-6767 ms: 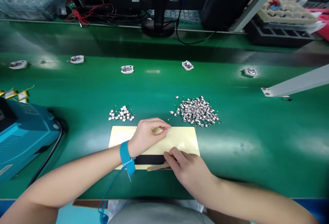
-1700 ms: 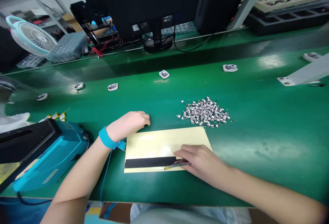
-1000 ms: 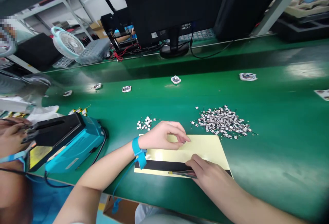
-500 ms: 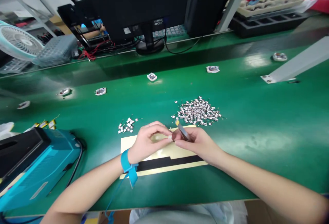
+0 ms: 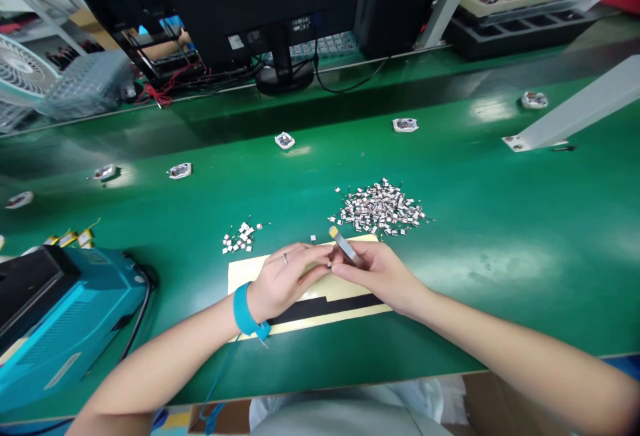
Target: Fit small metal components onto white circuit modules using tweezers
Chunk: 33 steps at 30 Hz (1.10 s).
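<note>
My left hand [image 5: 287, 279], a blue band on its wrist, is closed with thumb and fingers pinching a small white part [image 5: 329, 265]. Most of that part is hidden by fingertips. My right hand [image 5: 383, 273] meets it there, its thumb and fingertips at the same part. Held in the right hand are grey metal tweezers [image 5: 346, 247], their yellow-marked end pointing up and left. Beneath both hands lies a pale yellow sheet [image 5: 240, 279] with a black strip [image 5: 305, 309]. One loose white piece [image 5: 313, 239] rests just beyond the sheet.
A large pile of small white parts [image 5: 383, 208] lies beyond my right hand, a smaller group [image 5: 243, 238] beyond my left. Several white-rimmed units [image 5: 285, 141] line the green bench. A blue machine [image 5: 85, 323] stands left; a grey metal bracket [image 5: 575, 106] slants in at right.
The left fingers have folded further over the white part, so less of it shows. One loose piece beyond the sheet has come into sight. The whole view has shifted slightly.
</note>
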{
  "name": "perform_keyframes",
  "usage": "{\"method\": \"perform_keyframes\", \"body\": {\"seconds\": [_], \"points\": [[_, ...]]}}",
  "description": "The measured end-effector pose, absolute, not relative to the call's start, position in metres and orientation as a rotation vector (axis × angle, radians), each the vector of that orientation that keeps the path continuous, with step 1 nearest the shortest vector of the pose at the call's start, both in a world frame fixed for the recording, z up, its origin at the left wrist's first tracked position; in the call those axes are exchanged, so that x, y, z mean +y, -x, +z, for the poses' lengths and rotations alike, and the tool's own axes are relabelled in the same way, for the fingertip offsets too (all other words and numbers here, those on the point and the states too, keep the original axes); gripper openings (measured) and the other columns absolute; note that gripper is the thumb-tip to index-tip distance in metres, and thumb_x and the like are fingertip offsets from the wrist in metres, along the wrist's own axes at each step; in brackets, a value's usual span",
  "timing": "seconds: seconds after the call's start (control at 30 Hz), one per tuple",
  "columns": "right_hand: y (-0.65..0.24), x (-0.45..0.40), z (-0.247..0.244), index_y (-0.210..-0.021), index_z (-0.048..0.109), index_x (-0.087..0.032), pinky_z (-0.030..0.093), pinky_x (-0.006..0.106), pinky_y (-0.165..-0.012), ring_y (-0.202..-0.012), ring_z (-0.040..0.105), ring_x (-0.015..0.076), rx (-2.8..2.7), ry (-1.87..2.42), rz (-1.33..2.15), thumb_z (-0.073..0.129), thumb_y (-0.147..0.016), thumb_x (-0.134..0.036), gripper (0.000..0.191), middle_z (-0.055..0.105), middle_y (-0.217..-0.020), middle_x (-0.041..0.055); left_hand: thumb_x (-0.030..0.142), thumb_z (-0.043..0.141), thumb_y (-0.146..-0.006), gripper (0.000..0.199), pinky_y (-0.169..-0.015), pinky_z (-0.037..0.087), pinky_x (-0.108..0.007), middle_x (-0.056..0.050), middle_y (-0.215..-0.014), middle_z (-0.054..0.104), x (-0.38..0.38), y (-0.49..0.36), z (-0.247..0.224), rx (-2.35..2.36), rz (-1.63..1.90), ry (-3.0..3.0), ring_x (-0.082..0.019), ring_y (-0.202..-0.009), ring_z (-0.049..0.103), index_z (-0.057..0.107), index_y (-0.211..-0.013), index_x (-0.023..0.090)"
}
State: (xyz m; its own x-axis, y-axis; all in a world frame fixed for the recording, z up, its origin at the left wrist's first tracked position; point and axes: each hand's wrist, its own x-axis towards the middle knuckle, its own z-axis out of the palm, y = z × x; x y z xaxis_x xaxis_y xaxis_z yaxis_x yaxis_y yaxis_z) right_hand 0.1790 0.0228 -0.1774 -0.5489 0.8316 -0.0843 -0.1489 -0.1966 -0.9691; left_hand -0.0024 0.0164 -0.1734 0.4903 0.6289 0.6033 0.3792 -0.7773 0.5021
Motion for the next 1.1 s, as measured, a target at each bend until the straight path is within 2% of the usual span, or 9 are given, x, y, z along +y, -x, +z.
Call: {"method": "perform_keyframes", "body": {"seconds": [0.3,0.53,0.77,0.87,0.93,1.0,1.1], "points": [[-0.1785,0.0224,-0.1756,-0.072,0.055,-0.012,0.029,0.021,-0.055,-0.066,0.043,0.0146,-1.379,0.849,1.859,0.061,-0.076,-0.031,0.021,0.050,-0.072,0.0018,0.010,0.056,-0.081,0.023,-0.081,0.047,-0.019,-0.007,-0.092,0.060,0.0159,0.0028,-0.1741,0.885,1.135,-2.501,-0.011,-0.087,0.056,0.049,-0.103,0.009],[-0.1774,0.0231,-0.1795,-0.070,0.056,-0.011,0.026,0.021,-0.052,-0.058,0.040,0.0126,-1.294,0.939,1.850,0.065,-0.071,-0.031,0.022,0.047,-0.063,-0.0002,0.008,0.059,-0.079,0.026,-0.079,0.047,-0.021,-0.007,-0.089,0.060,0.0157,0.0030,-0.1778,0.857,1.162,-2.510,-0.012,-0.086,0.056,0.049,-0.102,0.009],[-0.1769,0.0259,-0.1819,-0.061,0.048,-0.013,0.037,0.022,-0.066,-0.068,0.048,0.0141,-1.095,0.907,1.944,0.079,-0.061,-0.034,0.038,0.054,-0.069,0.0019,0.010,0.060,-0.079,0.025,-0.076,0.047,-0.020,-0.006,-0.087,0.061,0.0172,-0.0006,-0.1773,0.859,1.173,-2.412,-0.012,-0.083,0.057,0.049,-0.101,0.010],[-0.1797,0.0291,-0.1834,-0.064,0.048,-0.012,0.033,0.017,-0.055,-0.060,0.044,0.0100,-1.066,0.920,1.968,0.078,-0.064,-0.035,0.038,0.052,-0.065,0.0012,0.014,0.062,-0.078,0.030,-0.077,0.046,-0.018,-0.003,-0.083,0.062,0.0184,-0.0021,-0.1748,0.911,1.205,-2.341,-0.010,-0.081,0.058,0.048,-0.104,0.011],[-0.1810,0.0307,-0.1838,-0.065,0.048,-0.011,0.024,0.016,-0.044,-0.049,0.034,0.0065,-1.076,0.917,2.000,0.076,-0.066,-0.039,0.039,0.050,-0.064,0.0011,0.015,0.063,-0.077,0.030,-0.078,0.046,-0.017,-0.002,-0.081,0.062,0.0187,-0.0027,-0.1729,0.946,1.223,-2.315,-0.010,-0.081,0.059,0.048,-0.102,0.011],[-0.1808,0.0307,-0.1836,-0.066,0.048,-0.011,0.018,0.016,-0.041,-0.044,0.026,0.0049,-1.098,0.909,2.023,0.075,-0.066,-0.043,0.042,0.050,-0.065,0.0017,0.016,0.064,-0.077,0.029,-0.077,0.046,-0.016,-0.002,-0.081,0.062,0.0185,-0.0031,-0.1718,0.966,1.230,-2.298,-0.009,-0.080,0.060,0.048,-0.101,0.012],[-0.1794,0.0297,-0.1827,-0.066,0.047,-0.011,0.022,0.016,-0.041,-0.046,0.032,0.0057,-1.159,0.932,1.971,0.074,-0.068,-0.043,0.042,0.052,-0.067,0.0033,0.016,0.063,-0.077,0.029,-0.076,0.046,-0.017,-0.001,-0.081,0.062,0.0193,-0.0034,-0.1719,0.969,1.209,-2.299,-0.009,-0.080,0.059,0.048,-0.102,0.013]]}}
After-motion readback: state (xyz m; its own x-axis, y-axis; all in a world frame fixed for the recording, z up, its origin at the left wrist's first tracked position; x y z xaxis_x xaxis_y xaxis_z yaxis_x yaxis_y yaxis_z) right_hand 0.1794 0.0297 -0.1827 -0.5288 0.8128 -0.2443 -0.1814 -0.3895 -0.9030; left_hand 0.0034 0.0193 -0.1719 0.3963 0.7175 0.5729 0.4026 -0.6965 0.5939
